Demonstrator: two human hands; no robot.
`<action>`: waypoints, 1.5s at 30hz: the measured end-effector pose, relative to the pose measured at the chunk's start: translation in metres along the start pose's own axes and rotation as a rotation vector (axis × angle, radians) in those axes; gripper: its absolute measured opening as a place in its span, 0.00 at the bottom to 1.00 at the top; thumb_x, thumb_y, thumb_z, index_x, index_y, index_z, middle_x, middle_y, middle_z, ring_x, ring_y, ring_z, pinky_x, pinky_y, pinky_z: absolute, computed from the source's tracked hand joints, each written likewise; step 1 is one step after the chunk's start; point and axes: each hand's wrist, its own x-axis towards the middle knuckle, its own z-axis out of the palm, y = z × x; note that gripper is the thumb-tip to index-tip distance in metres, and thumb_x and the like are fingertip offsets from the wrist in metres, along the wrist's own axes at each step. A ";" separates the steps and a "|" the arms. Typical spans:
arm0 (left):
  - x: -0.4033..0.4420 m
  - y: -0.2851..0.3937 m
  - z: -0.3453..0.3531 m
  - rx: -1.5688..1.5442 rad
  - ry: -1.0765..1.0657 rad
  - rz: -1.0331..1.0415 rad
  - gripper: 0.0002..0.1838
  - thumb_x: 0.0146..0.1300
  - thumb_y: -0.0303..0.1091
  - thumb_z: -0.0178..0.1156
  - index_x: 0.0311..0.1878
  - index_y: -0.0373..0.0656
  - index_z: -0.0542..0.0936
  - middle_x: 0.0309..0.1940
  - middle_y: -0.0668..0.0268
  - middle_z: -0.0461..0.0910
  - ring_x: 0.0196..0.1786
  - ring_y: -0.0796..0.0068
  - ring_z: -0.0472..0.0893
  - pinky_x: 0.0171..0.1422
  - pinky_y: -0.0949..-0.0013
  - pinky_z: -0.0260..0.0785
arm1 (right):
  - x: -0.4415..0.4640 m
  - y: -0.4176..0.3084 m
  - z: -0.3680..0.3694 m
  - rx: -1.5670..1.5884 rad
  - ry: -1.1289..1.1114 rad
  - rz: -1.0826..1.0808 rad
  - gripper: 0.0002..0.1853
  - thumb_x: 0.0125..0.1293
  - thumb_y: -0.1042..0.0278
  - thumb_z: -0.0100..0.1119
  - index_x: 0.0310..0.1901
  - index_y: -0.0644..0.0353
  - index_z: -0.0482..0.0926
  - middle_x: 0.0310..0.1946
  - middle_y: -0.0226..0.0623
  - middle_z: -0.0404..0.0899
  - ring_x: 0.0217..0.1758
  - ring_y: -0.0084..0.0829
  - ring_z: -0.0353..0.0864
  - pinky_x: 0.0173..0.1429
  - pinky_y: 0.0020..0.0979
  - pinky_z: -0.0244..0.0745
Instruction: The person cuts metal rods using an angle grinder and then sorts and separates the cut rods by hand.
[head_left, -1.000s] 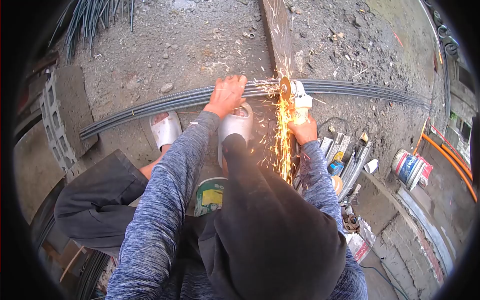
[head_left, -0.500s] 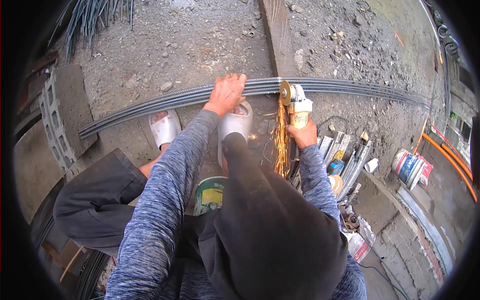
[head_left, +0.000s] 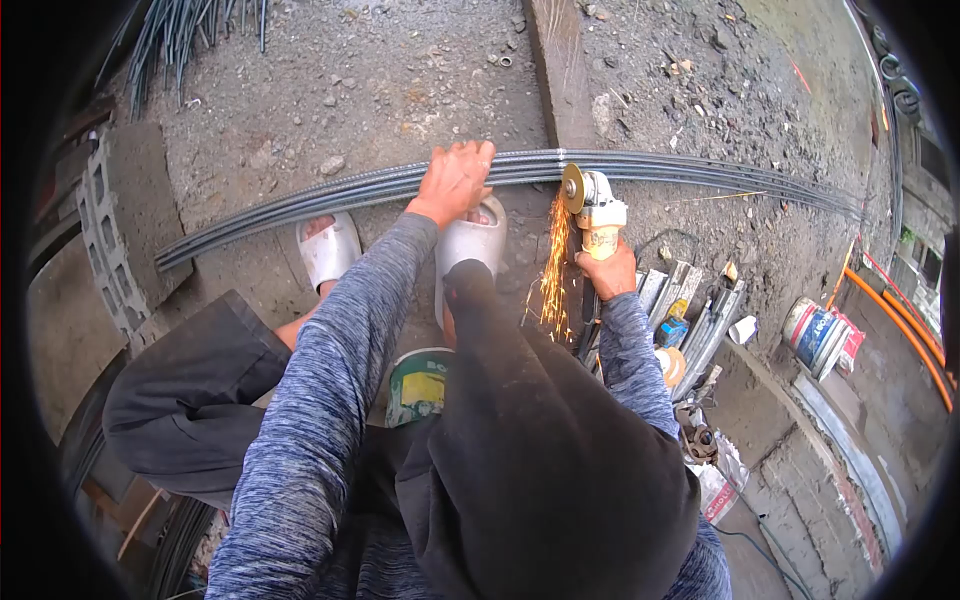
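A bundle of long ribbed steel rebars point(head_left: 330, 196) runs across the view, bowed by the lens. My left hand point(head_left: 455, 180) is wrapped over the bundle, above my sandalled foot point(head_left: 472, 240). In my right hand point(head_left: 610, 270) is an angle grinder point(head_left: 600, 213), closed around its body. The grinder's disc point(head_left: 573, 188) meets the near side of the bars just right of my left hand. Orange sparks point(head_left: 557, 270) stream from it toward me. How deep the disc is in the bars is hidden.
A wooden beam point(head_left: 560, 75) lies under the bars. A hollow concrete block point(head_left: 140, 220) stands at the left end. Near my legs is a green bucket point(head_left: 418, 385); metal channels point(head_left: 712, 320), a paint can point(head_left: 812, 330) and orange pipes point(head_left: 905, 335) lie right.
The grinder has shifted very slightly right and down, its disc still throwing sparks. The spark stream has become shorter. My left hand stays on the bars.
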 end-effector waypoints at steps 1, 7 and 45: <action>0.000 0.000 0.000 0.002 -0.004 -0.002 0.27 0.56 0.40 0.76 0.54 0.46 0.73 0.48 0.59 0.83 0.56 0.53 0.83 0.57 0.47 0.74 | 0.001 0.000 0.000 -0.018 0.005 -0.001 0.26 0.47 0.57 0.75 0.44 0.68 0.82 0.37 0.48 0.88 0.38 0.41 0.89 0.48 0.40 0.82; 0.000 0.001 -0.002 0.004 -0.005 0.000 0.27 0.56 0.40 0.76 0.54 0.46 0.73 0.48 0.59 0.83 0.57 0.53 0.83 0.57 0.47 0.74 | 0.015 0.000 0.003 -0.014 -0.003 -0.008 0.24 0.47 0.57 0.74 0.41 0.69 0.83 0.35 0.50 0.88 0.38 0.44 0.89 0.47 0.42 0.83; -0.002 0.000 0.000 -0.065 -0.003 0.005 0.27 0.56 0.39 0.75 0.56 0.46 0.73 0.50 0.57 0.82 0.60 0.53 0.81 0.61 0.45 0.70 | 0.030 -0.017 0.003 0.066 0.012 -0.029 0.22 0.49 0.62 0.74 0.43 0.66 0.84 0.38 0.43 0.89 0.40 0.36 0.90 0.49 0.36 0.83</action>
